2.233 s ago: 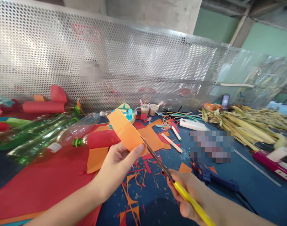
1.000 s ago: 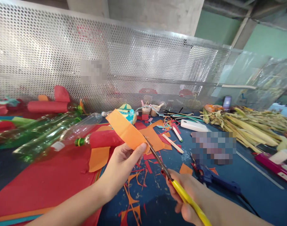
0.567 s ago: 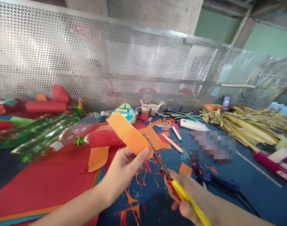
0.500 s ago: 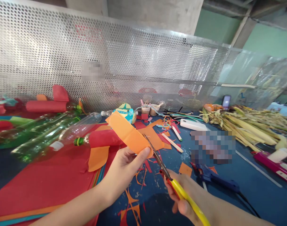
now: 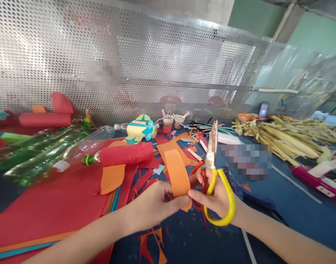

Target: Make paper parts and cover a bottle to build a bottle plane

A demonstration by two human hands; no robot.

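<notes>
Between the thumb and fingers of my left hand (image 5: 159, 201) is a strip of orange paper (image 5: 177, 168), curved and standing up from the grip. My right hand (image 5: 216, 196) is closed on scissors (image 5: 212, 150) with one yellow and one red handle; the blades point up and away, pressed together. Its thumb and fingertips also touch the orange strip's near right edge, beside my left thumb. Behind the strip lie more orange paper pieces (image 5: 168, 146). A bottle wrapped in red paper (image 5: 126, 154) with an orange flap lies to the left.
Red paper sheets (image 5: 60, 209) are stacked at left, below green plastic bottles (image 5: 41, 154). Scraps (image 5: 152, 245) litter the blue table. A blue glue gun (image 5: 253, 198), a magenta power strip (image 5: 319, 183) and dried husks (image 5: 289, 135) are at right. A perforated metal panel (image 5: 156, 62) stands behind.
The scissors have left the orange strip and swung upright in my right hand. My right fingers have come up against the strip, which has turned from slanting left to nearly upright.
</notes>
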